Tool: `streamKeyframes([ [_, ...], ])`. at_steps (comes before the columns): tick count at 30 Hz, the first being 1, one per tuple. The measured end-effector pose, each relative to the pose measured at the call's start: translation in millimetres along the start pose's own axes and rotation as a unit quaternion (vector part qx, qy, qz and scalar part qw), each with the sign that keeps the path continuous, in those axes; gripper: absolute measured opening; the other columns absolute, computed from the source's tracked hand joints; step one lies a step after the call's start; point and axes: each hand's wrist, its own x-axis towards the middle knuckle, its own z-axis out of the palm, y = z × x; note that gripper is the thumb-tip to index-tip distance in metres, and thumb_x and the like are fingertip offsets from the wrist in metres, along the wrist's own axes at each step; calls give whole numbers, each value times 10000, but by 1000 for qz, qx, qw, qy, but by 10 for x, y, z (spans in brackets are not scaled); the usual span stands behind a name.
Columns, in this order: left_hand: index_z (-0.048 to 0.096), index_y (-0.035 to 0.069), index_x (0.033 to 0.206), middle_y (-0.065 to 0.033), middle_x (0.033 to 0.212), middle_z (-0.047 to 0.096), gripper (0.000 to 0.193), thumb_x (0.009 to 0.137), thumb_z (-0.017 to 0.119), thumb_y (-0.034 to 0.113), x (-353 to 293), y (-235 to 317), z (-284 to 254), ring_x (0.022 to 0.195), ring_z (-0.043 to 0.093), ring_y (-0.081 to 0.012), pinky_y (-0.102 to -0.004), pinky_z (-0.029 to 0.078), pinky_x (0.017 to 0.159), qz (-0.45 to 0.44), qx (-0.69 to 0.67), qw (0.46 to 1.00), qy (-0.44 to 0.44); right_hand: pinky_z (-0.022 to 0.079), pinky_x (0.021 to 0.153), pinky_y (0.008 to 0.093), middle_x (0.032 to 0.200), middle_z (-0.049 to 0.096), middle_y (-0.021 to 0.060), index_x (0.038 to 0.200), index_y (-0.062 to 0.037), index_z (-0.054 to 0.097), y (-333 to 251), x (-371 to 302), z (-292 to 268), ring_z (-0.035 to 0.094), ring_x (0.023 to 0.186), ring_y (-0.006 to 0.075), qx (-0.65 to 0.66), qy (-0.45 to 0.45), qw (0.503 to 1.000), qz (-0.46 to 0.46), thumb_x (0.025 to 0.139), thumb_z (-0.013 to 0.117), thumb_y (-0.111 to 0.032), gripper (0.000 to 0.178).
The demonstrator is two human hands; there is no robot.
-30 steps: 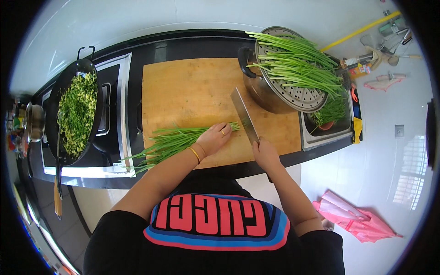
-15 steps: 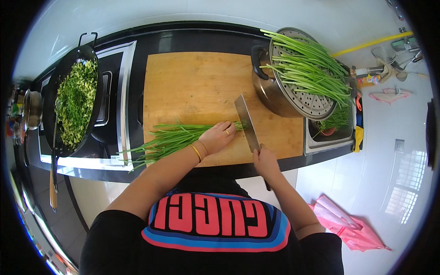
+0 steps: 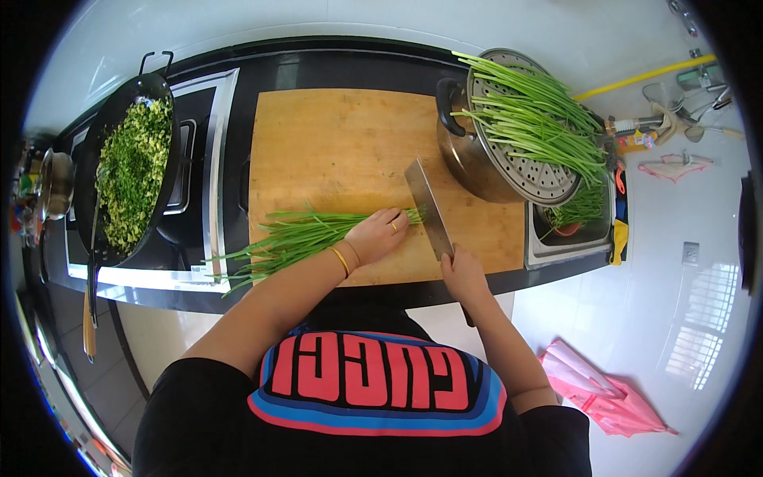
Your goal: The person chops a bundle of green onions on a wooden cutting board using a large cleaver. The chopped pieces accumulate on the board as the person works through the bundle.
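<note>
Across the lower part of the wooden cutting board (image 3: 334,151) lies a bunch of garlic chives (image 3: 298,234), its leafy ends spreading past the board's left edge. My left hand (image 3: 377,234) is closed over the bunch near its right end and presses it to the board. My right hand (image 3: 463,277) grips a cleaver (image 3: 429,208), whose blade stands just right of the short chive ends that poke out beyond my left fingers. Most of the cleaver's handle is hidden in my right hand. Small green bits dot the board.
At the left, a wok (image 3: 99,215) of chopped greens and yellow bits stands on the stove. A steamer pot (image 3: 469,163) at the right bears more long chives (image 3: 540,119) on its perforated tray. Beyond it is a sink (image 3: 544,253) with greens. A pink umbrella-like thing (image 3: 608,393) lies lower right.
Both hands, the chives and the cleaver stay almost in place. The whole view has shifted very slightly.
</note>
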Motion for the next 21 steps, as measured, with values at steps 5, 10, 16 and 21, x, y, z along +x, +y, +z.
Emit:
streamKeyframes([
  [5, 547, -39, 1056, -121, 1123, 497, 376, 731, 498, 143, -6, -8, -21, 1076, 470, -281, -367, 412, 914, -1, -10, 1000, 8, 459, 639, 477, 723, 578, 279, 878, 61, 518, -17, -55, -8, 570, 711, 440, 13, 23, 1000, -6, 850, 480, -147, 213],
  [10, 549, -44, 1048, -125, 1113, 501, 375, 725, 498, 139, 8, -5, -8, 1065, 476, -285, -367, 416, 906, -1, -16, 1000, 13, 459, 629, 475, 711, 577, 274, 873, 60, 519, 3, -47, -19, 573, 702, 436, 12, 4, 1000, -4, 844, 484, -138, 203],
  [16, 546, -51, 1043, -132, 1096, 498, 372, 724, 499, 134, 26, 9, 4, 1053, 481, -289, -367, 419, 894, 5, -26, 1000, 16, 460, 637, 480, 706, 581, 266, 880, 45, 525, -24, 68, 208, 579, 708, 429, 10, 3, 1000, 9, 851, 467, -162, 217],
  [21, 571, -20, 1007, -123, 1065, 504, 316, 748, 501, 146, 23, 2, -8, 1043, 477, -272, -348, 409, 901, 5, -7, 1000, 21, 461, 651, 485, 704, 584, 262, 884, 42, 527, 25, 228, 320, 580, 712, 429, 26, 61, 998, -11, 855, 461, -179, 232],
])
